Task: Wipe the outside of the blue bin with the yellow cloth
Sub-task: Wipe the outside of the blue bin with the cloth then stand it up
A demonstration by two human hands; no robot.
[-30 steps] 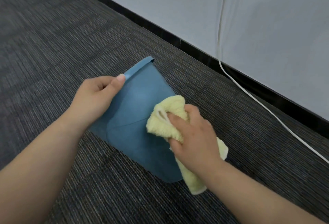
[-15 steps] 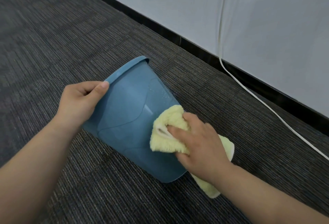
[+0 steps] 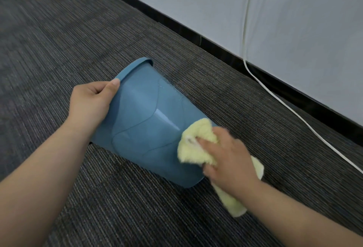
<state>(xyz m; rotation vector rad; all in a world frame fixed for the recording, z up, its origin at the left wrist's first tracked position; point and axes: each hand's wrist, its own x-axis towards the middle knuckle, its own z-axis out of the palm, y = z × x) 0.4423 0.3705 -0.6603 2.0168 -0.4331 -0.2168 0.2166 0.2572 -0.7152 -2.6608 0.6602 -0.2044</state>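
One blue bin [image 3: 145, 129] lies tipped on its side on the dark carpet [image 3: 59, 40], rim to the far left; the left hand [image 3: 91, 105] grips that rim, the right hand [image 3: 228, 158] clutches a bunched yellow cloth [image 3: 193, 146] against its wall near the base, with a white cable [image 3: 294, 113] trailing along the far wall [image 3: 196, 1]

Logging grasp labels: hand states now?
Left hand: grips the blue bin at its rim.
Right hand: holds the yellow cloth against the bin.

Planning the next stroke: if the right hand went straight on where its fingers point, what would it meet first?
The outer wall of the blue bin, which the yellow cloth in its grip touches; farther along, probably the left hand at the rim.
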